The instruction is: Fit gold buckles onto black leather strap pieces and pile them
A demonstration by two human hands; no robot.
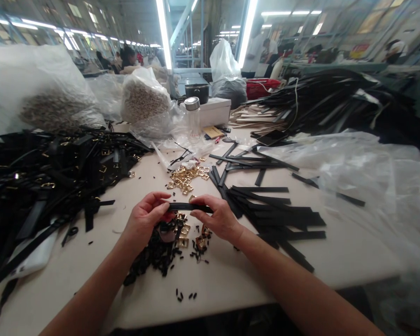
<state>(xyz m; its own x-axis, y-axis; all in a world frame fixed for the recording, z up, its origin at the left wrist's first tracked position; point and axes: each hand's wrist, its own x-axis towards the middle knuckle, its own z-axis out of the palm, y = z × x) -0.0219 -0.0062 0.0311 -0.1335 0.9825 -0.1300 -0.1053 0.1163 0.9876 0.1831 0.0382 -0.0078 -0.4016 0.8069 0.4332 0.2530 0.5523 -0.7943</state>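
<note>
Both hands [150,213] pinch a black strap [187,206] at its ends. Gold buckles [187,178] lie just beyond on the bench [105,261].

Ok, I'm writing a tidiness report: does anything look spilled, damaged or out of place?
Four small black pieces lie near the front edge of the table, apart from the black heap, so they look strayed. The black strip between the left hand and right hand shows no obvious damage.
</note>
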